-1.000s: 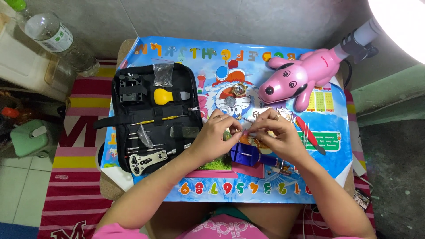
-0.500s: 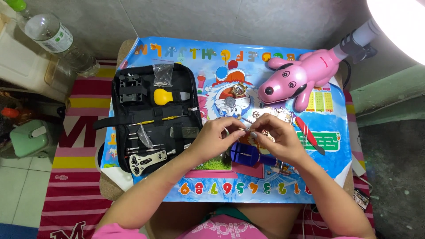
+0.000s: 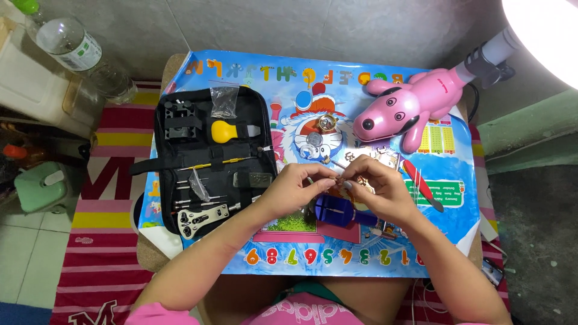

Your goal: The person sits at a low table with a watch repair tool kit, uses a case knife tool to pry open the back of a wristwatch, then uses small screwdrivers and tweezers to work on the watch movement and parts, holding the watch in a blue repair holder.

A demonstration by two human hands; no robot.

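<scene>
- Compared with the earlier views, both hands have shifted only slightly: the fingertips have drawn closer together over the middle of the mat, and the kit, lamp and loose parts lie as they did
- Left hand (image 3: 296, 188): fingers curled, thumb and forefinger pinched on a small metallic piece (image 3: 338, 179) held just above the blue block-shaped holder (image 3: 337, 210); what the piece is cannot be told, as it is too small and partly hidden
- Right hand (image 3: 374, 185): fingers likewise bent and pinched on the same small piece from the other side, so that the two sets of fingertips touch or nearly touch
- Alphabet mat (image 3: 253, 259): glossy and printed in many colours, covering the low table; a tiny part that slips from the pinch would probably be hard to find on it, or could roll over the near edge into the lap
- Round watch case (image 3: 327, 122) and a clear disc (image 3: 314, 139) lie loose beyond the hands, near the pink dog-shaped lamp (image 3: 409, 108); a sweep of a wrist could knock them
- Red-handled tool (image 3: 422, 185) lies just beside the right wrist, point toward the near edge, and could be nudged off or catch the skin
- Open black tool case (image 3: 208, 159) lies well left of the hands, with its contents exposed to the left forearm
</scene>
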